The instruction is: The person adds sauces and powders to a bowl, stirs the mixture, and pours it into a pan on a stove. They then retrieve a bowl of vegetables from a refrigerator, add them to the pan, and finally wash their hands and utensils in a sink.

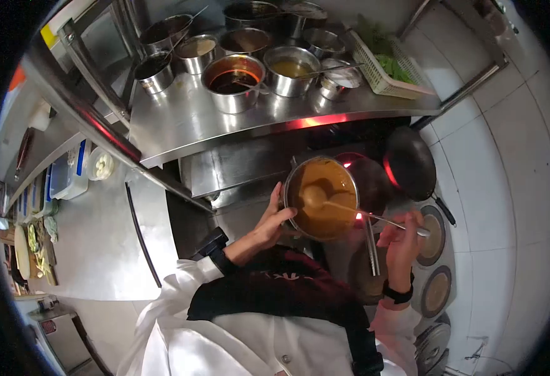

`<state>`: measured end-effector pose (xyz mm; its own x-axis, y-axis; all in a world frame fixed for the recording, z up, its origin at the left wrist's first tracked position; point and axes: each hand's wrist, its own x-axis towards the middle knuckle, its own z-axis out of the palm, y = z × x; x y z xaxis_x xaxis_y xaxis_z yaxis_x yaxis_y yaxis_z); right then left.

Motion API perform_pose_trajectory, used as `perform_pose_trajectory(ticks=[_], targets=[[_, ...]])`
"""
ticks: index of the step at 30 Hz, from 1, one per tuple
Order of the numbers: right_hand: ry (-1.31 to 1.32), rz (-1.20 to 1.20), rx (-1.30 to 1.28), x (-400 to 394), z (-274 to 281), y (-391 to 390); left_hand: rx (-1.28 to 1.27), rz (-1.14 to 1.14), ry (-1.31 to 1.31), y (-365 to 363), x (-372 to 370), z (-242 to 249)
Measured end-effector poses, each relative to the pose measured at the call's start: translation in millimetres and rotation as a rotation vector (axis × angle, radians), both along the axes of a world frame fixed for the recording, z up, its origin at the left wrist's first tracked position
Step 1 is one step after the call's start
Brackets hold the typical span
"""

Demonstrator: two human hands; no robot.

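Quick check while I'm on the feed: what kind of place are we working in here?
Most likely a commercial restaurant kitchen. A stainless steel shelf carries many metal sauce pots, a black wok sits by a glowing burner, and the left hand steadies a bowl of orange sauce while the right hand holds a ladle in it.

White jacket, dark apron, black band on each wrist

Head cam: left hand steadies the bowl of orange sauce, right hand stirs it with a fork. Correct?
Not quite. The right hand holds a ladle, not a fork; its round cup sits in the sauce. The rest stands: the left hand grips the rim of the bowl of orange sauce. The head view shows it.
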<state>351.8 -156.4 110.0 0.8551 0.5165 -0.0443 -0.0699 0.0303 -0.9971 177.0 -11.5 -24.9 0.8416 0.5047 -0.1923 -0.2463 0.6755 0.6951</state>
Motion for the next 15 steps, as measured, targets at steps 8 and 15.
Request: perform_pose_trajectory(ticks=[8, 15], targets=[[-0.113, -0.022, 0.131, 52, 0, -30, 0.092, 0.003, 0.063, -5, 58, -13], [-0.075, -0.136, 0.203, 77, 18, -41, -0.039, -0.018, 0.046, -22, 104, -3]])
